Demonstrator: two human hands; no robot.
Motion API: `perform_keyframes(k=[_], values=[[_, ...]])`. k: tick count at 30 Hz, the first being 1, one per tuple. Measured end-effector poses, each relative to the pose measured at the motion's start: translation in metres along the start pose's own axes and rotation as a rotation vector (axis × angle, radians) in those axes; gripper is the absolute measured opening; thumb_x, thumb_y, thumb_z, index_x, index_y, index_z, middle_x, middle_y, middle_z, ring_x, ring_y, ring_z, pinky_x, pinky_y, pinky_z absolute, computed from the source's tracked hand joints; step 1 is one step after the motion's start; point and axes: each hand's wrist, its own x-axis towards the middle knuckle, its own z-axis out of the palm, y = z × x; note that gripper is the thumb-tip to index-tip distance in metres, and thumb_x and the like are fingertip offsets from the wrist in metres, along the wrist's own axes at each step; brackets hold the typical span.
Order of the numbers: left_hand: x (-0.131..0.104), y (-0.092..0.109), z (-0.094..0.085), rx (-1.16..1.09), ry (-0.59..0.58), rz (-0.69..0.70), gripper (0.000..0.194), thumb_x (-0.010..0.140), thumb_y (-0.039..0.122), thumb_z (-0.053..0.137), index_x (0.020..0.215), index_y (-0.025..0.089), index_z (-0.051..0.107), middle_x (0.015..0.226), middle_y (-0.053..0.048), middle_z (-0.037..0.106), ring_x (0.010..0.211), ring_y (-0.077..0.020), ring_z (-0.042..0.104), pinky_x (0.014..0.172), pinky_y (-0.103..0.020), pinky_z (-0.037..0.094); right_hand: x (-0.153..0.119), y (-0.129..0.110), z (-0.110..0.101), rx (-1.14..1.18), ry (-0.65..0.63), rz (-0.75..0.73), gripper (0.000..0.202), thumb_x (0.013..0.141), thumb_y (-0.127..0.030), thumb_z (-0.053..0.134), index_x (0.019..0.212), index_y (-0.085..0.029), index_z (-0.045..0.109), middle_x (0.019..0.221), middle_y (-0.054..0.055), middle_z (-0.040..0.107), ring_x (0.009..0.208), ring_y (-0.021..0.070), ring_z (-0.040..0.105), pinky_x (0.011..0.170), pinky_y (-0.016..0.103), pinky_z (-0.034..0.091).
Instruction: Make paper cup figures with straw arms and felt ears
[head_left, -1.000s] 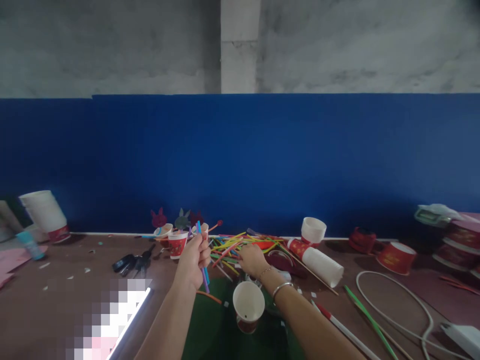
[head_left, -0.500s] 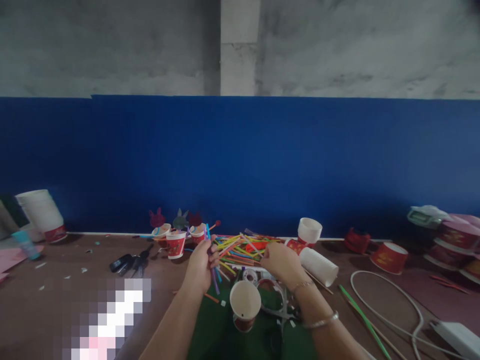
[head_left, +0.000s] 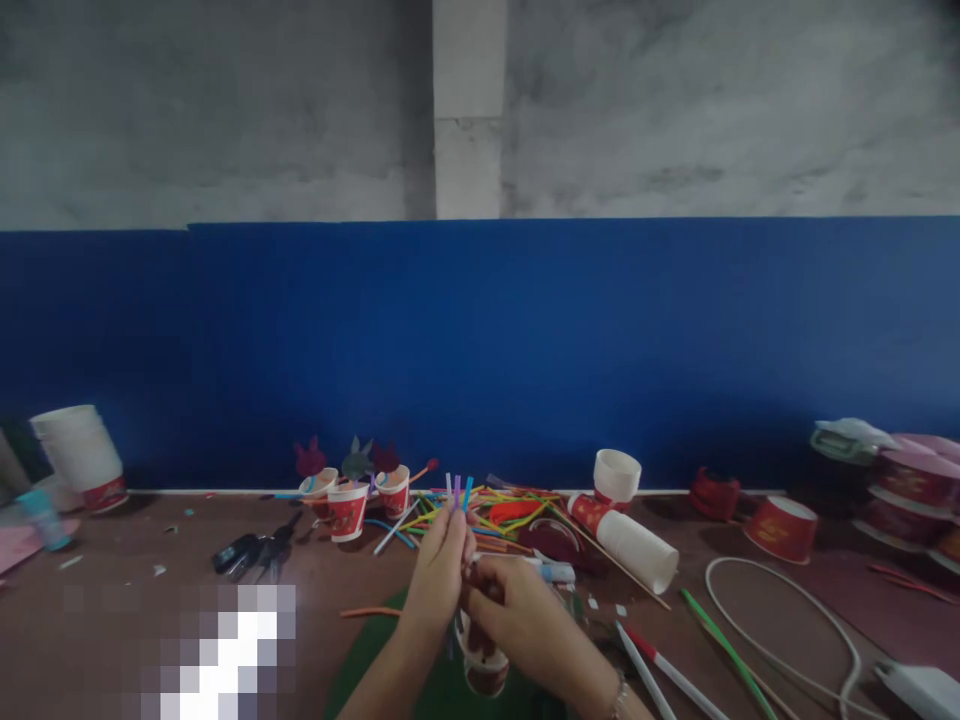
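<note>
My left hand (head_left: 441, 568) is closed around a few thin straws: a purple straw (head_left: 457, 490), a blue straw (head_left: 468, 494) and a whitish straw (head_left: 448, 487), held upright with their tops level. Against it, my right hand (head_left: 517, 600) has its fingers bent and pinched at the lower part of these straws; the fingertips are partly hidden. Below both hands a paper cup (head_left: 486, 678) stands on a green sheet (head_left: 375, 650), mostly covered by my right hand. Just behind lies a pile of colourful straws (head_left: 427, 518).
Small red-and-white cups (head_left: 347, 515) with animal cutouts stand at the back left, near dark keys (head_left: 259, 550). To the right are a white cup stack (head_left: 637, 550) on its side, pens (head_left: 675, 680), a red bowl (head_left: 781, 528) and a looped white cable (head_left: 847, 650).
My right hand has left the straw pile and come to my left hand, which moved right with its straws. A whitish straw now stands among them. The view tilted up slightly.
</note>
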Motion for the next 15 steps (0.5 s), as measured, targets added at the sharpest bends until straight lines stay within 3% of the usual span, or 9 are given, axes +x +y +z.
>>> perform_keyframes(k=[2, 4, 7, 10, 12, 15], values=[[-0.004, 0.004, 0.002, -0.024, -0.046, -0.045, 0.044, 0.069, 0.061, 0.060, 0.077, 0.018, 0.050, 0.051, 0.010, 0.037, 0.044, -0.0055, 0.032, 0.043, -0.018, 0.025, -0.003, -0.006, -0.013, -0.030, 0.060, -0.021, 0.025, 0.078, -0.034, 0.052, 0.059, -0.018, 0.052, 0.046, -0.003, 0.054, 0.043, 0.0108, 0.051, 0.044, 0.020, 0.037], [-0.010, 0.006, 0.005, -0.075, -0.134, -0.136, 0.044, 0.068, 0.060, 0.062, 0.079, 0.019, 0.048, 0.049, 0.011, 0.034, 0.040, -0.0045, 0.027, 0.038, -0.017, 0.020, -0.004, -0.011, -0.026, 0.058, 0.166, -0.059, 0.027, 0.080, -0.042, 0.053, 0.075, -0.016, 0.060, 0.059, -0.001, 0.060, 0.054, 0.0120, 0.055, 0.049, 0.021, 0.040], [-0.019, 0.006, 0.013, -0.149, -0.308, -0.290, 0.044, 0.067, 0.059, 0.064, 0.081, 0.021, 0.046, 0.047, 0.012, 0.033, 0.033, -0.0033, 0.020, 0.033, -0.018, 0.013, -0.006, -0.015, -0.037, 0.176, 0.206, -0.063, 0.037, 0.080, -0.050, 0.051, 0.095, -0.019, 0.063, 0.081, 0.003, 0.066, 0.072, 0.0161, 0.060, 0.056, 0.022, 0.045], [-0.026, 0.002, 0.019, -0.146, -0.366, -0.334, 0.043, 0.069, 0.059, 0.062, 0.082, 0.021, 0.046, 0.047, 0.011, 0.040, 0.030, -0.0030, 0.025, 0.032, -0.018, 0.015, -0.008, -0.015, -0.037, 0.242, 0.216, -0.055, 0.042, 0.078, -0.056, 0.053, 0.093, -0.018, 0.066, 0.089, 0.005, 0.067, 0.082, 0.0189, 0.060, 0.065, 0.025, 0.048], [-0.028, -0.001, 0.021, -0.116, -0.371, -0.313, 0.042, 0.072, 0.059, 0.060, 0.082, 0.020, 0.047, 0.047, 0.010, 0.043, 0.030, -0.0037, 0.030, 0.032, -0.018, 0.020, -0.009, -0.014, -0.034, 0.297, 0.194, -0.044, 0.044, 0.076, -0.057, 0.055, 0.091, -0.017, 0.067, 0.085, 0.005, 0.067, 0.080, 0.0187, 0.061, 0.066, 0.025, 0.049], [-0.028, -0.004, 0.022, -0.110, -0.367, -0.316, 0.044, 0.072, 0.061, 0.060, 0.083, 0.019, 0.050, 0.045, 0.010, 0.043, 0.028, -0.0044, 0.033, 0.033, -0.019, 0.022, -0.007, -0.012, -0.031, 0.342, 0.161, -0.014, 0.045, 0.073, -0.057, 0.059, 0.088, -0.016, 0.067, 0.070, 0.002, 0.064, 0.061, 0.0146, 0.059, 0.052, 0.022, 0.046]])
